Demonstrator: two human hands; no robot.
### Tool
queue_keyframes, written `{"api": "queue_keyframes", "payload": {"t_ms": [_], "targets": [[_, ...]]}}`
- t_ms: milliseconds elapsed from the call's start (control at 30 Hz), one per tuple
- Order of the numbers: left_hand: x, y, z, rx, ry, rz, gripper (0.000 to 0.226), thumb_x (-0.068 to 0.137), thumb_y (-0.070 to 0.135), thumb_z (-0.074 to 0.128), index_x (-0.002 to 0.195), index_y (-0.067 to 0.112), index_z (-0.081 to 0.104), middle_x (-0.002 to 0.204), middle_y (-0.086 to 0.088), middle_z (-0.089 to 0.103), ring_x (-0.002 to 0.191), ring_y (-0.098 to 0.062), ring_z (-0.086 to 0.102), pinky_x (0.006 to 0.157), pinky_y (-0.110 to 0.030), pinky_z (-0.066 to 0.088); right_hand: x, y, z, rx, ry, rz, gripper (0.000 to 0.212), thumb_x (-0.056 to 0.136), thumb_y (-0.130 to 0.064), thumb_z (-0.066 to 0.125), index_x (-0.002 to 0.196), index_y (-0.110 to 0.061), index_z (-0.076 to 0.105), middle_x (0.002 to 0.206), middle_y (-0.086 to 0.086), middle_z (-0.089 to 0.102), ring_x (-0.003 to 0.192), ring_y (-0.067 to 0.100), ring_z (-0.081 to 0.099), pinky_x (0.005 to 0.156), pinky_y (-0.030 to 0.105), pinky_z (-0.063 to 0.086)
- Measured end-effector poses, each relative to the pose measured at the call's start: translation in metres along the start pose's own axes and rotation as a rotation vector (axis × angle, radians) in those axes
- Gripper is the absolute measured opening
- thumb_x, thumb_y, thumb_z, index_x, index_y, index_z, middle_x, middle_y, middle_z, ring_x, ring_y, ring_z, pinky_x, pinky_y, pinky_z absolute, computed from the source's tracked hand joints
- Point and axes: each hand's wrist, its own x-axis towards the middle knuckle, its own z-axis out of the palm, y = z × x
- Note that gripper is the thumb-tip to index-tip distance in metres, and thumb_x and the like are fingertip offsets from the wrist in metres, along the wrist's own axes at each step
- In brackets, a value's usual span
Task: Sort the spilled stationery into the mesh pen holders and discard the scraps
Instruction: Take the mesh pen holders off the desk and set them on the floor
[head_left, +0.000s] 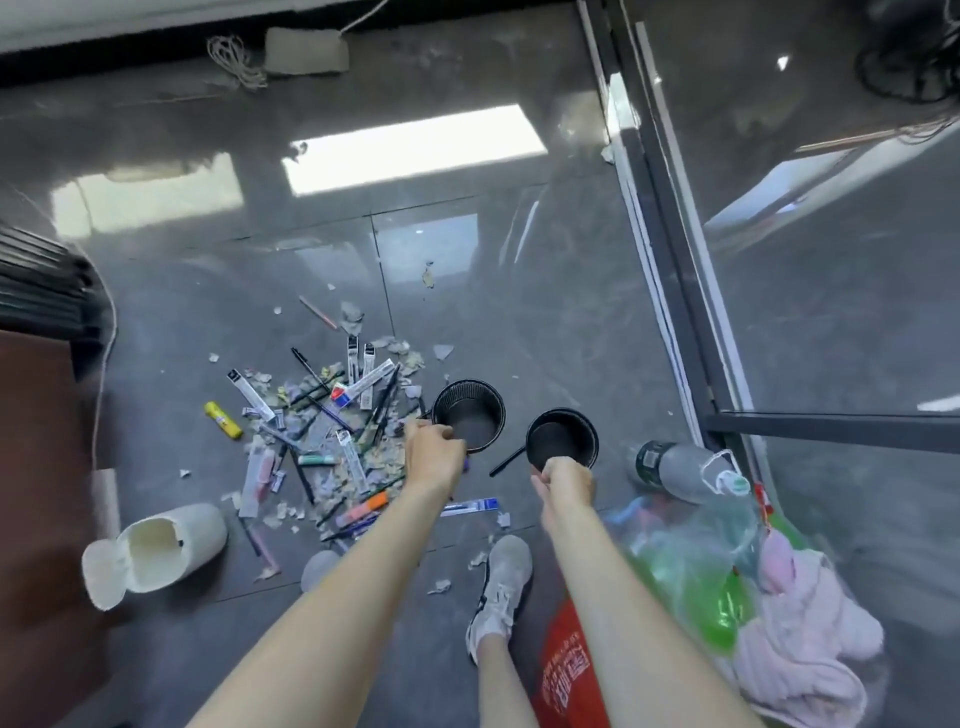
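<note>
1. Forearms come down from the bottom edge, with a grey shoe (501, 582) on the tiles between them.
2. The left hand (434, 452) has its fingers curled over the near rim of the left holder (467, 423). The right hand (566, 480) pinches the near rim of the right holder (562, 439) the same way. Both holders are upright, mouths up, side by side but apart.
3. Just left of them lies the pile (322, 426): pens (310, 366), refill packets, a yellow glue stick (223, 420) and an orange marker (363, 509), all mixed with paper scraps (442, 351).
4. My read is that the holders are being set in place. Both look empty, so no sorting is done yet.
5. Next, the hands need to let go of the rims and pick pens out of the litter. The pens lie crossed, so one at a time seems wise. The white bin (156, 551) lies tipped on its side, lid open, well left of the pile. It probably wants righting before scraps go in.
6. I cannot tell whether the holders rest on the floor or hang just above it. The fingertips are hidden behind the hands. A small purple thing under the left hand is unreadable. The bag (701, 545) of bottles and pink cloth on the right is blurred.
</note>
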Motion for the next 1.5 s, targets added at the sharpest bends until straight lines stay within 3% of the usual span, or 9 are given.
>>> {"api": "queue_keyframes", "payload": {"t_ms": [200, 333, 467, 600, 700, 1000, 1133, 1233, 1500], "targets": [[0.14, -0.033, 0.068, -0.026, -0.016, -0.001, 0.029, 0.078, -0.001, 0.054, 0.105, -0.001, 0.065, 0.123, -0.01, 0.048, 0.094, -0.032, 0.062, 0.085, -0.051, 0.052, 0.127, 0.01, 0.046, -0.024, -0.06, -0.012, 0.025, 0.077, 0.016, 0.039, 0.064, -0.005, 0.041, 0.066, 0.005, 0.037, 0.066, 0.019, 0.046, 0.091, 0.033, 0.046], [0.208, -0.049, 0.123, -0.123, -0.066, -0.014, 0.029, 0.065, 0.002, 0.053, 0.09, -0.001, 0.068, 0.118, -0.016, 0.054, 0.081, -0.025, 0.057, 0.072, -0.032, 0.048, 0.207, 0.009, 0.067, -0.018, -0.109, -0.039, 0.023, 0.078, 0.013, 0.042, 0.066, -0.007, 0.041, 0.065, 0.004, 0.036, 0.061, 0.015, 0.042, 0.085, 0.029, 0.046], [0.249, -0.058, 0.167, -0.281, -0.1, -0.06, 0.025, 0.049, 0.006, 0.039, 0.07, 0.013, 0.051, 0.092, -0.014, 0.051, 0.09, -0.015, 0.044, 0.067, -0.036, 0.016, 0.264, 0.01, 0.079, 0.012, -0.171, -0.091, 0.03, 0.073, 0.013, 0.043, 0.09, -0.011, 0.043, 0.08, 0.004, 0.039, 0.097, 0.016, 0.055, 0.099, 0.033, 0.044], [0.245, -0.047, 0.191, -0.392, -0.146, -0.114, 0.02, 0.061, 0.002, 0.047, 0.062, 0.022, 0.041, 0.084, -0.003, 0.044, 0.081, -0.017, 0.042, 0.064, -0.026, 0.023, 0.299, 0.007, 0.079, 0.012, -0.213, -0.09, 0.023, 0.069, 0.01, 0.046, 0.078, -0.01, 0.042, 0.077, 0.005, 0.036, 0.12, 0.027, 0.054, 0.108, 0.038, 0.036], [0.253, -0.056, 0.207, -0.407, -0.128, -0.134, 0.03, 0.086, -0.005, 0.046, 0.067, 0.019, 0.047, 0.085, -0.005, 0.053, 0.083, -0.018, 0.05, 0.079, -0.033, 0.045, 0.309, 0.0, 0.075, 0.055, -0.208, -0.09, 0.021, 0.08, 0.018, 0.036, 0.081, 0.002, 0.049, 0.089, 0.014, 0.054, 0.127, 0.034, 0.048, 0.102, 0.035, 0.042], [0.262, -0.069, 0.232, -0.354, -0.099, -0.149, 0.022, 0.087, -0.005, 0.044, 0.098, 0.006, 0.06, 0.096, -0.012, 0.052, 0.085, -0.024, 0.05, 0.088, -0.04, 0.049, 0.329, -0.004, 0.079, 0.042, -0.204, -0.045, 0.024, 0.082, 0.015, 0.038, 0.073, -0.007, 0.045, 0.078, 0.009, 0.046, 0.128, 0.034, 0.046, 0.101, 0.034, 0.042], [0.257, -0.066, 0.232, -0.376, -0.129, -0.168, 0.042, 0.084, -0.014, 0.04, 0.123, -0.004, 0.054, 0.112, -0.015, 0.054, 0.065, -0.013, 0.049, 0.059, -0.022, 0.045, 0.336, -0.002, 0.078, 0.119, -0.254, -0.085, 0.059, 0.082, 0.014, 0.035, 0.136, -0.007, 0.041, 0.127, 0.013, 0.049, 0.128, 0.03, 0.047, 0.105, 0.036, 0.039], [0.247, -0.065, 0.231, -0.364, -0.164, -0.19, 0.049, 0.084, -0.015, 0.035, 0.129, -0.001, 0.05, 0.081, -0.008, 0.053, 0.063, -0.011, 0.044, 0.068, -0.028, 0.041, 0.333, -0.004, 0.069, 0.11, -0.25, -0.094, 0.057, 0.083, 0.012, 0.035, 0.137, -0.005, 0.041, 0.142, 0.013, 0.043, 0.13, 0.027, 0.043, 0.107, 0.038, 0.037], [0.208, -0.048, 0.185, -0.33, -0.132, -0.166, 0.05, 0.086, -0.009, 0.037, 0.131, 0.01, 0.049, 0.075, 0.004, 0.044, 0.063, -0.007, 0.038, 0.076, -0.03, 0.041, 0.285, -0.003, 0.048, 0.028, -0.227, -0.106, 0.037, 0.087, 0.004, 0.042, 0.121, -0.005, 0.053, 0.11, 0.0, 0.048, 0.121, 0.022, 0.049, 0.103, 0.041, 0.042]]}}
